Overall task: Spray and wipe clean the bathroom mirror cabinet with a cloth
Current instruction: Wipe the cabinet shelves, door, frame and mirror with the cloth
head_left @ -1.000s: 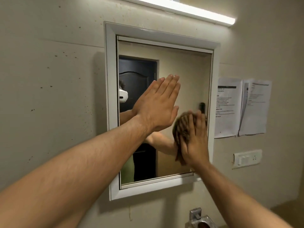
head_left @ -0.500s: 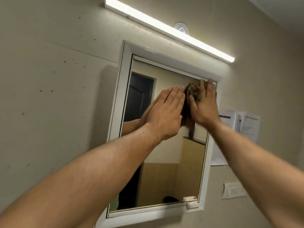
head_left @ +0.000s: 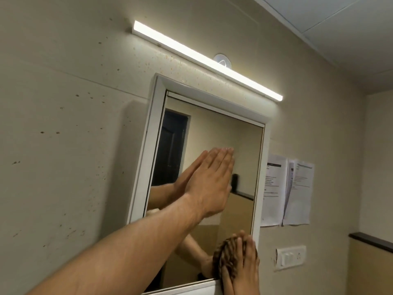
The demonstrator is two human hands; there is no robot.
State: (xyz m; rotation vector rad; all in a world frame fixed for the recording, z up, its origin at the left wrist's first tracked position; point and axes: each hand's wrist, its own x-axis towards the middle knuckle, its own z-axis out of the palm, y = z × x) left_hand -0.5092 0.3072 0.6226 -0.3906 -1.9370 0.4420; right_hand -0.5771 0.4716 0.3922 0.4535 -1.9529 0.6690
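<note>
1. Since half a second ago the right hand [head_left: 242, 270] and the cloth [head_left: 221, 257] have dropped from the mirror's upper right corner to its lower right corner. The left hand [head_left: 209, 183] sits where it was, mid-glass.
2. Head view: the mirror cabinet [head_left: 148, 150] hangs on a speckled beige wall [head_left: 63, 145], seen from below at a slant.
3. Left hand: palm flat against the glass, fingers straight and together, pointing up and to the right, holding nothing. Its reflection meets it fingertip to fingertip.
4. Right hand: fingers spread and laid straight over the brown ribbed cloth, pressing it onto the glass just above the white bottom frame and beside the right frame edge.
5. The cloth bulges out to the left of those fingers, well below the left hand.
6. A lit strip light [head_left: 208, 60] runs above the cabinet. Two paper notices [head_left: 287, 188] and a switch plate [head_left: 290, 257] are on the wall to its right.
</note>
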